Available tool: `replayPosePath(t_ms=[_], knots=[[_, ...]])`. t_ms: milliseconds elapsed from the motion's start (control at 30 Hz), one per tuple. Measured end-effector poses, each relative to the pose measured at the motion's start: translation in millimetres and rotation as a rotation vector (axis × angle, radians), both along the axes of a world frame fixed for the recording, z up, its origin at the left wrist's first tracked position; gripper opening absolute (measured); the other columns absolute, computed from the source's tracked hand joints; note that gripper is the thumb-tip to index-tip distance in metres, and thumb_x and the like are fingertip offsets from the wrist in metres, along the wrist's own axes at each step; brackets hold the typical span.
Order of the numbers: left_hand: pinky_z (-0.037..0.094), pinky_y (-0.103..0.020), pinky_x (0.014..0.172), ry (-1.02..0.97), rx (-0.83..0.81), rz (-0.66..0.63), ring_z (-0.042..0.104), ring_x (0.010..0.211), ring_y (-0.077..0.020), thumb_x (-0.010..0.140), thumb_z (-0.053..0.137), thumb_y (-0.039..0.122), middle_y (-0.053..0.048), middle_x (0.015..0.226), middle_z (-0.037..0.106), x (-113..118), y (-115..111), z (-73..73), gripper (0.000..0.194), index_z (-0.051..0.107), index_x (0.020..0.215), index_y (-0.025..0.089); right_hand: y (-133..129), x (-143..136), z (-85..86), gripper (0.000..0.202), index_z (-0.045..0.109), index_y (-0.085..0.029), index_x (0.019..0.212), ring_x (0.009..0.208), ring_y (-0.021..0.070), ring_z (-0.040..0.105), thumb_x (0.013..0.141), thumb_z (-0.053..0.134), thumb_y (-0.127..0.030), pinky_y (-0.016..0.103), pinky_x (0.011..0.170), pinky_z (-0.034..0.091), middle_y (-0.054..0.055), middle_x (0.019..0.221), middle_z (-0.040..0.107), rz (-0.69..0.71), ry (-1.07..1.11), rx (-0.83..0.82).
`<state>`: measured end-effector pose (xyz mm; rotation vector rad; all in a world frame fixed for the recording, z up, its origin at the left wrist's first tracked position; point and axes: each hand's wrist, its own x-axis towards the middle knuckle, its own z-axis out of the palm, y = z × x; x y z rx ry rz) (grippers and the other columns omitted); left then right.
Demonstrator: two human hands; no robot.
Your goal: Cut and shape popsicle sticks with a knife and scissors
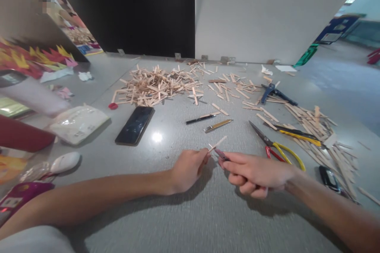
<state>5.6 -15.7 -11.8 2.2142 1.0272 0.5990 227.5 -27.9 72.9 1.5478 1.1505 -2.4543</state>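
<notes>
My left hand point(188, 170) is closed, pinching the end of a thin wooden stick point(219, 142) between thumb and fingers. My right hand point(255, 174) wraps round a cutting knife point(221, 155) with a dark pinkish handle. Its pointed tip meets or nearly meets the stick close to my left fingertips; exact contact is too small to tell. Just beyond both hands lie a gold-coloured craft knife point(219, 125) and a black pen-like tool point(202, 119). To the right of my right hand rest scissors point(274, 144) with red and yellow handles.
A large heap of wooden sticks point(157, 85) lies at the back, with more sticks point(341, 154) at right. A black phone point(135, 125), a white packet point(80, 123) and a red bottle point(23, 134) are at left. Dark-blue pliers point(277, 94) and a yellow-black cutter point(299, 135) lie right. Upright panels point(267, 16) stand behind.
</notes>
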Motion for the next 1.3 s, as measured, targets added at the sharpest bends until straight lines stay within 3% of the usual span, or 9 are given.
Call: replayPosePath(t_ms=[100, 267, 467, 800, 900, 1033, 1133, 1200, 1300], knots=[[0.028, -0.025, 0.054, 0.004, 0.0, -0.002, 0.037, 0.051, -0.0125, 0.103, 0.044, 0.024, 0.007, 0.06, 0.043, 0, 0, -1.4, 0.022, 0.048, 0.081, 0.023, 2, 0, 4.7, 0.02, 0.046, -0.029, 0.111, 0.045, 0.0073, 0.012, 0.124, 0.031, -0.033, 0.017, 0.04, 0.011, -0.014, 0.065, 0.034, 0.021, -0.031, -0.013], [0.03, -0.025, 0.055, 0.025, -0.01, 0.019, 0.04, 0.051, -0.0134, 0.107, 0.04, 0.026, 0.006, 0.061, 0.045, 0, 0, -2.0, 0.027, 0.052, 0.083, 0.023, -13, -15, -9.9, 0.023, 0.04, -0.03, 0.103, 0.045, 0.0081, 0.021, 0.124, 0.031, -0.029, 0.015, 0.04, 0.026, -0.014, 0.066, 0.034, -0.056, -0.003, 0.198], [0.03, -0.026, 0.056, 0.054, -0.021, 0.023, 0.041, 0.052, -0.0144, 0.107, 0.041, 0.029, 0.005, 0.061, 0.046, 1, 0, 2.2, 0.027, 0.051, 0.082, 0.023, 12, 9, -4.1, 0.019, 0.044, -0.029, 0.105, 0.045, 0.0065, 0.008, 0.122, 0.042, -0.038, 0.013, 0.038, 0.01, -0.015, 0.064, 0.03, 0.076, 0.072, -0.056], [0.03, -0.025, 0.056, 0.009, -0.102, 0.017, 0.038, 0.052, -0.0137, 0.108, 0.039, 0.033, 0.006, 0.06, 0.044, 1, 1, 4.7, 0.031, 0.051, 0.082, 0.023, 1, 3, -0.2, 0.018, 0.045, -0.028, 0.106, 0.046, 0.0061, 0.012, 0.122, 0.041, -0.037, 0.011, 0.038, 0.016, -0.014, 0.069, 0.034, 0.02, 0.064, 0.015], [0.029, -0.026, 0.057, -0.037, -0.146, 0.034, 0.035, 0.052, -0.0137, 0.11, 0.036, 0.039, 0.007, 0.059, 0.04, 2, 0, 8.1, 0.035, 0.049, 0.081, 0.024, 3, 5, 6.7, 0.013, 0.05, -0.028, 0.116, 0.048, 0.0083, 0.018, 0.119, 0.045, -0.039, 0.016, 0.039, 0.02, -0.012, 0.071, 0.035, 0.019, 0.009, 0.171], [0.034, -0.026, 0.06, -0.097, -0.222, 0.06, 0.044, 0.056, -0.014, 0.11, 0.04, 0.046, 0.006, 0.063, 0.047, 3, 0, 15.7, 0.039, 0.053, 0.082, 0.023, 6, 16, 14.3, 0.028, 0.062, -0.025, 0.121, 0.056, 0.0135, 0.039, 0.116, 0.045, -0.047, 0.025, 0.049, 0.032, -0.007, 0.072, 0.046, 0.111, -0.203, 0.626], [0.041, -0.026, 0.061, -0.209, -0.373, 0.059, 0.052, 0.059, -0.0142, 0.102, 0.062, 0.054, 0.006, 0.069, 0.058, 2, 3, 22.6, 0.035, 0.064, 0.109, 0.02, 8, 23, 19.8, 0.028, 0.065, -0.024, 0.099, 0.07, 0.0193, 0.056, 0.113, 0.046, -0.038, 0.032, 0.064, 0.038, 0.002, 0.081, 0.065, 0.292, -0.377, 0.895], [0.045, -0.026, 0.063, -0.35, -0.516, 0.059, 0.058, 0.065, -0.0142, 0.091, 0.079, 0.049, 0.003, 0.082, 0.067, 2, 5, 26.0, 0.052, 0.06, 0.129, 0.019, 7, 23, 22.9, 0.027, 0.062, -0.024, 0.09, 0.075, 0.0235, 0.061, 0.11, 0.046, -0.032, 0.036, 0.069, 0.037, 0.005, 0.082, 0.07, 0.383, -0.492, 0.973], [0.052, -0.03, 0.076, -0.557, -0.685, 0.006, 0.068, 0.086, -0.0161, 0.079, 0.093, 0.034, -0.005, 0.11, 0.072, 5, 4, 26.6, 0.068, 0.055, 0.135, 0.023, 2, 15, 24.3, 0.028, 0.066, -0.022, 0.093, 0.085, 0.0289, 0.067, 0.11, 0.046, -0.031, 0.038, 0.074, 0.035, 0.011, 0.09, 0.075, 0.45, -0.563, 1.02]])
